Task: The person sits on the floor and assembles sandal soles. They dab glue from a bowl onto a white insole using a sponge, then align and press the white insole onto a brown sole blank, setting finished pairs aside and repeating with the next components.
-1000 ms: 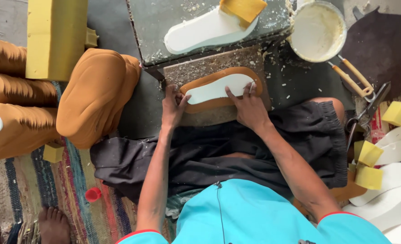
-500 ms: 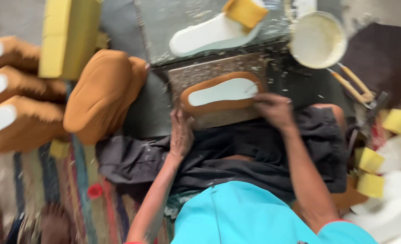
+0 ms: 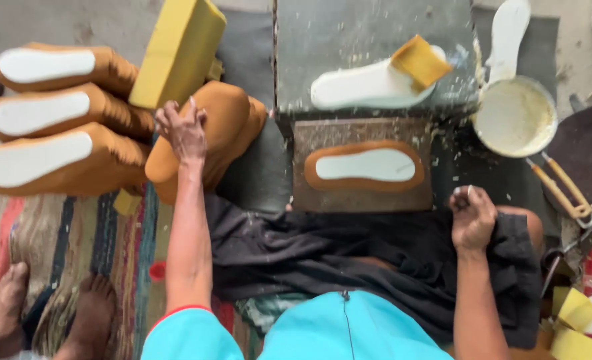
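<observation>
A tan leather shoe piece with a white insole [image 3: 366, 167] lies flat on a brown board [image 3: 323, 197] in front of me, with neither hand on it. My left hand [image 3: 183, 130] reaches out to the left with fingers spread, over a stack of tan leather uppers [image 3: 233, 120]. My right hand [image 3: 473, 215] rests with curled fingers on the black cloth [image 3: 349, 247] across my lap, just right of the board. I see nothing held in it.
Three tan shoes with white insoles [image 3: 43, 110] lie at far left beside a yellow foam block [image 3: 179, 50]. A grey slab [image 3: 369, 40] carries a white insole and a yellow sponge [image 3: 419, 61]. A bowl of white paste [image 3: 515, 117] and brushes [image 3: 563, 190] sit right. Another person's bare feet [image 3: 49, 313] stand lower left.
Both hands have left the shoe piece on the board. My left hand swung out left to the leather stack and my right hand drew back onto my lap.
</observation>
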